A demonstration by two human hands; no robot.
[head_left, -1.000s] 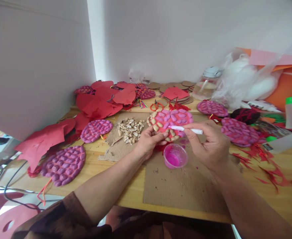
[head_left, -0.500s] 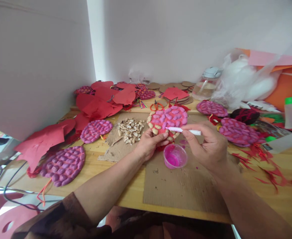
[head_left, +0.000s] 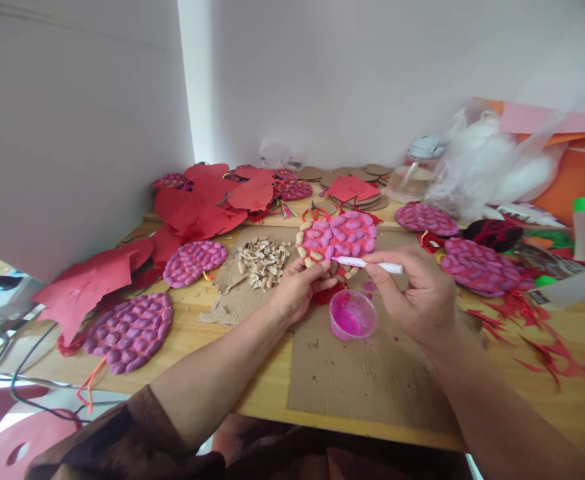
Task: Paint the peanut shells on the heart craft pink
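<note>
Above the cardboard mat [head_left: 372, 373], a peanut-shell disc [head_left: 336, 239] is tilted up in the left hand's [head_left: 300, 290] grip, presenting unpainted shells to the white brush [head_left: 367, 264] pinched by the right hand [head_left: 420, 297]; the pink paint cup [head_left: 353, 314] sits just below.

The surface [head_left: 562, 400] is seen as smooth, pale wood with a light sheen. A sheet of rough, matt brown cardboard [head_left: 372, 380] is laid on it. The small cup [head_left: 353, 314] is made of clear, glossy plastic. The disc [head_left: 337, 237] is covered with bumpy peanut shells, partly painted matt pink. The brush handle [head_left: 372, 264] looks like smooth white plastic.
</note>
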